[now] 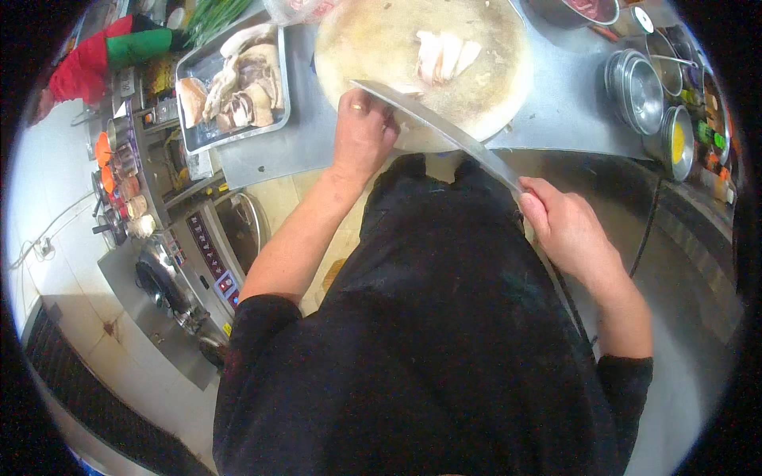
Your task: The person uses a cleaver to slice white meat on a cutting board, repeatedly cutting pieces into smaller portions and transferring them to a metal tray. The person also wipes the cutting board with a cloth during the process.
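My right hand (pixel 559 229) is closed around the handle of a long-bladed kitchen knife (pixel 440 128). Its blade slants up and left across the near edge of a round chopping board (pixel 351 41), the tip close to my left hand (pixel 366 125). The left fingers are curled at the board's near-left edge, just beside the blade; whether they pinch anything is hidden. Several pale slices of fatty meat, likely pork (pixel 443 56), lie together on the board. A smaller pale piece (pixel 408 89) shows just beyond the blade.
Left of the board, a metal tray (pixel 238 141) holds several meat pieces (pixel 253 77). Green stalks (pixel 214 18) lie behind it. To the right stand stacked steel bowls (pixel 646 95) and a bowl of yellow food (pixel 677 143). Another person's red and green clothing (pixel 128 50) shows at upper left.
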A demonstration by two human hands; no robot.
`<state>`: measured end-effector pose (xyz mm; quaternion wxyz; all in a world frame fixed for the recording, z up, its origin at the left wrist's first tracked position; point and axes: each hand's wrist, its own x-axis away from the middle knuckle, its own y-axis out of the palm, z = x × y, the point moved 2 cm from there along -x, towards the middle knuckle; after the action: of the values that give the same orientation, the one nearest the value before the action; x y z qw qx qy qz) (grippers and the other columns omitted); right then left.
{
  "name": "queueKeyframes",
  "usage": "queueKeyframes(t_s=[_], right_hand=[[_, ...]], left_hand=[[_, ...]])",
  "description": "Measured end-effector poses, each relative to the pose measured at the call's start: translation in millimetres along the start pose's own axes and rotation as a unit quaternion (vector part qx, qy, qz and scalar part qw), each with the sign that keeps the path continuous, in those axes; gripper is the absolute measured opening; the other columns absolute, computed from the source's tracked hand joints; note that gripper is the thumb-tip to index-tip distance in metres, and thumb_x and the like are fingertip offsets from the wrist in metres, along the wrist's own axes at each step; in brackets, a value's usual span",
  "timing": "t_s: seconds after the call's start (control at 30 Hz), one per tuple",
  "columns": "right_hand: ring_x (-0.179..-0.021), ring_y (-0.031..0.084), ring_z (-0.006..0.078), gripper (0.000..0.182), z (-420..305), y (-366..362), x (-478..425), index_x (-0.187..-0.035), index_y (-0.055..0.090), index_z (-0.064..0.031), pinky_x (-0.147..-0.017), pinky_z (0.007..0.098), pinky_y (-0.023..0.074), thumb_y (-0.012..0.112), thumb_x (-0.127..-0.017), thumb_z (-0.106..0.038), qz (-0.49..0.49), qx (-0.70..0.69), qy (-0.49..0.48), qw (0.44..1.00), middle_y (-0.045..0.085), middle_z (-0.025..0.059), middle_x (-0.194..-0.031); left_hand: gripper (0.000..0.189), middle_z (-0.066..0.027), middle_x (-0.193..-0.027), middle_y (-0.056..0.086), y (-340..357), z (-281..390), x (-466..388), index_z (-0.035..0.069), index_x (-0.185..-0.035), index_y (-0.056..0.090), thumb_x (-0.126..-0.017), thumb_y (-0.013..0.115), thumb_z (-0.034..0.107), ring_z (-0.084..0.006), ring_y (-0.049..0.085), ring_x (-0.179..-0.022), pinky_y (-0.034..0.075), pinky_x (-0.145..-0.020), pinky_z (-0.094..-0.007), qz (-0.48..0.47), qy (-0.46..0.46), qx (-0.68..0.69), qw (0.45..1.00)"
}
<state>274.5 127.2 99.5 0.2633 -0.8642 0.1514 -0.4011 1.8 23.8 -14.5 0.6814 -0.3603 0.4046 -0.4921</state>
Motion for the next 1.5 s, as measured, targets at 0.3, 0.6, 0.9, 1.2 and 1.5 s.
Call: queueKeyframes(t_s=[0.3,0.6,0.9,1.2,1.5], right_hand=[[-0.091,0.065,0.0439,0.043,-23,27,-89,-0.108,0.064,-0.0039,-0.082,0.0522,0.0508,0.044,-0.102,-0.041,-0.003,0.0,-0.04,0.999,0.068,0.025,-0.093],[-0.098,0.063,0.0433,0.039,7,34,-87,-0.116,0.063,-0.0036,-0.087,0.0482,0.0488,0.043,-0.102,-0.035,-0.028,0.042,0.008,0.999,0.067,0.0243,-0.104],[-0.092,0.065,0.0438,0.041,15,9,-2,-0.121,0.062,-0.0057,-0.085,0.0512,0.05,0.048,-0.101,-0.039,0.005,-0.008,0.022,1.0,0.069,0.0253,-0.095],[-0.087,0.065,0.0435,0.038,-7,1,-18,-0.117,0.062,-0.0059,-0.082,0.0521,0.0501,0.048,-0.101,-0.037,-0.025,-0.001,0.011,1.0,0.068,0.0249,-0.088],[-0.093,0.066,0.0423,0.048,-38,37,-118,-0.104,0.065,-0.003,-0.083,0.0521,0.0509,0.04,-0.102,-0.044,-0.005,0.026,-0.06,0.998,0.068,0.0253,-0.094]], left_hand=[[0.034,-0.0193,-0.106,0.055,8,-10,5,0.004,-0.103,0.064,-0.069,0.069,0.004,-0.041,0.052,-0.101,0.048,-0.088,-0.0479,0.012,0.025,0.013,1.0],[0.036,-0.0154,-0.11,0.058,10,-11,7,0.008,-0.106,0.065,-0.071,0.07,0.003,-0.036,0.056,-0.101,0.047,-0.089,-0.0448,0.082,0.024,0.0,0.996],[0.038,-0.0156,-0.109,0.058,9,-11,7,0.007,-0.107,0.066,-0.07,0.069,0.001,-0.0362,0.054,-0.102,0.046,-0.089,-0.0448,0.06,0.02,-0.008,0.998],[0.031,-0.0104,-0.091,0.062,13,-15,8,0.006,-0.095,0.066,-0.065,0.071,0.003,-0.0342,0.055,-0.094,0.044,-0.084,-0.0457,0.066,0.027,0.007,0.997],[0.031,-0.0171,-0.102,0.055,9,-8,5,0.004,-0.099,0.063,-0.069,0.069,0.002,-0.0394,0.052,-0.096,0.046,-0.087,-0.0471,0.053,0.045,0.018,0.997]])
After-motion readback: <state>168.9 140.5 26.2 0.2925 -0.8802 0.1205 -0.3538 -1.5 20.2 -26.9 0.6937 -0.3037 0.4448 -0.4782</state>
